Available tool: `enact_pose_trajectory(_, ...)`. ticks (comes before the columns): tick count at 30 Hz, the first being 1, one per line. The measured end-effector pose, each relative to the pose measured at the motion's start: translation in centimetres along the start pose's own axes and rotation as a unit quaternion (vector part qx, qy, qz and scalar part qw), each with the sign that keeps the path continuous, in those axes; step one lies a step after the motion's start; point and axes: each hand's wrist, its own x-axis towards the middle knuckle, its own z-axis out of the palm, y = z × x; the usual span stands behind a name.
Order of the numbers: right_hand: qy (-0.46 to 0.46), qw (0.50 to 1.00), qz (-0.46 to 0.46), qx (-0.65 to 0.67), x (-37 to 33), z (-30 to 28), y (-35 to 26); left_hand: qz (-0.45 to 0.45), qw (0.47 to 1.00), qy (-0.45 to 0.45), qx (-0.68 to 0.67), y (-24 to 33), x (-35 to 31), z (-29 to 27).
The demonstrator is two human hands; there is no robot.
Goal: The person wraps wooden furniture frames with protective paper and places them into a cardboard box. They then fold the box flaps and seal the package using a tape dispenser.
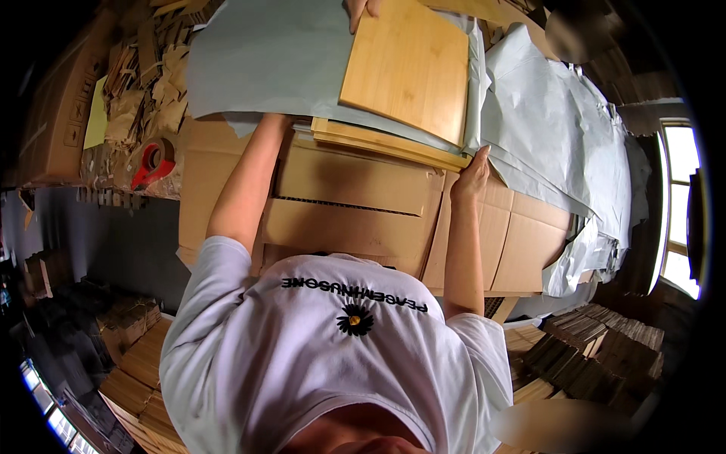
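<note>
A smooth light-wood board (408, 68) lies on a grey sheet (265, 64) at the far side. Beneath the sheet's near edge, the edges of more wooden boards (386, 145) stick out in a stack. My right hand (472, 178) is closed at the right corner of this stack, with the thumb up against the grey sheet's fold. On the left, my forearm (249, 178) reaches in under the sheet, which hides my left hand and its fingers. Another person's hand (363, 10) comes in from the top edge and touches the upper board's far left corner.
Flattened cardboard (355, 178) covers the table in front of me. A red tape dispenser (153, 160) lies at left, near scraps of brown paper (170, 79) and a large carton (64, 121). More grey sheeting (560, 113) is heaped at right. Stacked cardboard pieces (597, 344) stand lower right.
</note>
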Motion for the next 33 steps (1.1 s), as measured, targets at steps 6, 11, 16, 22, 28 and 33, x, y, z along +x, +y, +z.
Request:
enact_pose_trajectory(6, -0.126, 0.983, -0.135, -0.002, -1.8, -2.9, -0.7, 0.083, 0.968, -0.114, 0.208, 1.0, -8.4, -5.8)
enact_pose_trajectory(11, -0.176, 0.894, -0.279, -0.302, -3.5, -3.9, -3.4, 0.194, 0.872, -0.196, 0.405, 3.0, -14.7, -1.5)
enact_pose_trajectory(16, -0.127, 0.857, -0.35, -0.357, -2.1, -4.3, -2.9, 0.39, 0.643, -0.097, 0.651, 1.3, -15.5, 0.7)
enact_pose_trajectory(22, -0.133, 0.846, -0.326, -0.4, -2.6, -4.0, -3.6, 0.453, 0.573, -0.041, 0.682, -0.7, -14.8, -0.5)
enact_pose_trajectory(28, -0.184, 0.813, -0.298, -0.466, -4.7, -2.9, -8.0, 0.339, 0.677, -0.092, 0.646, 2.1, -16.2, -1.5)
enact_pose_trajectory(33, -0.077, 0.931, -0.18, -0.306, -5.1, -6.9, -8.7, -0.018, 0.776, -0.24, 0.583, 11.9, -19.1, -5.4)
